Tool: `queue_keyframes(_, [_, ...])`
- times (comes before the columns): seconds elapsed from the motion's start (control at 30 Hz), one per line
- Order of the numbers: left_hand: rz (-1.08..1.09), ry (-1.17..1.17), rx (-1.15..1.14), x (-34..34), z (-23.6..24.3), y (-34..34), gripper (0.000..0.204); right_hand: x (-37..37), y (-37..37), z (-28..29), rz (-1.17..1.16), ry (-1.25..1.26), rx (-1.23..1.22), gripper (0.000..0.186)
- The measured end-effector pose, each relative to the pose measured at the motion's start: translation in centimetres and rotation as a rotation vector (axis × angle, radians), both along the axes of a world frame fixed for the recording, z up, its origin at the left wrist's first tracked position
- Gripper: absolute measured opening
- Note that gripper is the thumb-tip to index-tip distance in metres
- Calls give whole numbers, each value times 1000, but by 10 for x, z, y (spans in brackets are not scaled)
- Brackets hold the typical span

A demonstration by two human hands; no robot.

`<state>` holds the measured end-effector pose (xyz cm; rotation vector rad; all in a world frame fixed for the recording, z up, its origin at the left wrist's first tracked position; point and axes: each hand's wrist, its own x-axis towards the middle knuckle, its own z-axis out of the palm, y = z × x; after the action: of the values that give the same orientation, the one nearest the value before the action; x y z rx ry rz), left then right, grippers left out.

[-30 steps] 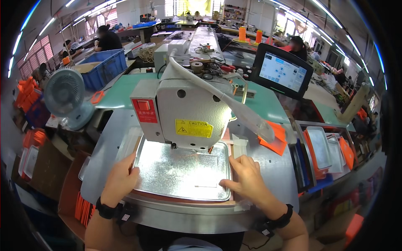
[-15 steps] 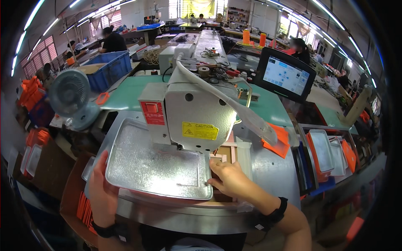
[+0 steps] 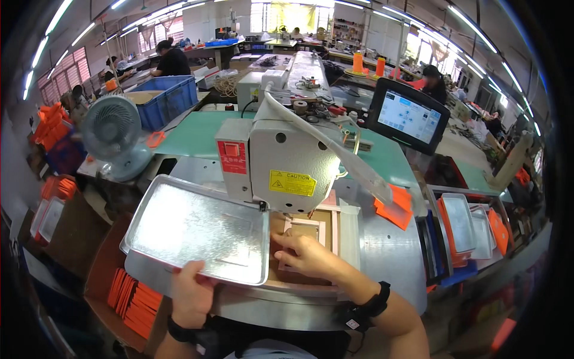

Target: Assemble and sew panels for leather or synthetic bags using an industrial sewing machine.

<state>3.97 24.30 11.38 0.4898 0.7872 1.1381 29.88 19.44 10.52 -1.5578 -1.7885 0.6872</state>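
A shallow silvery tray point(image 3: 197, 230) with rounded corners lies tilted across the metal worktable, left of and partly under the head of a grey sewing machine point(image 3: 290, 158). My left hand point(image 3: 192, 293) grips the tray's near rim, fingers over the edge. At the tray's right edge is my right hand point(image 3: 308, 254), index finger and thumb apart, with the fingertip close to the rim; whether it touches is unclear. Beneath that hand a pale rectangular frame point(image 3: 335, 239) with a brown base shows under the machine head.
A box of orange pieces point(image 3: 134, 305) stands at lower left. Orange pieces point(image 3: 393, 206) lie right of the machine; more silvery trays point(image 3: 459, 224) sit in a bin at far right. A fan point(image 3: 113, 131), a blue crate point(image 3: 167, 99) and a screen point(image 3: 408, 113) stand beyond.
The tray has slid left, uncovering more of the pale frame. My left hand has moved from its left side to its near rim; my right hand has shifted left alongside it.
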Motion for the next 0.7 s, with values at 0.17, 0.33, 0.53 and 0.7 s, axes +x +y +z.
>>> queue_keyframes(0.17, [185,-193,9,-77,2,-2,52,-31,-15,3,141,-210,316,37])
queue_keyframes(0.33, [257,-244,118,-93,8,-26,52,-35,-25,34,259,-6,43,17])
queue_keyframes(0.53, [172,-270,343,-50,15,-15,41,14,-37,68,-209,257,254,5])
queue_keyframes(0.7, [33,-378,326,-23,28,4,37,29,-17,47,-401,341,426,7])
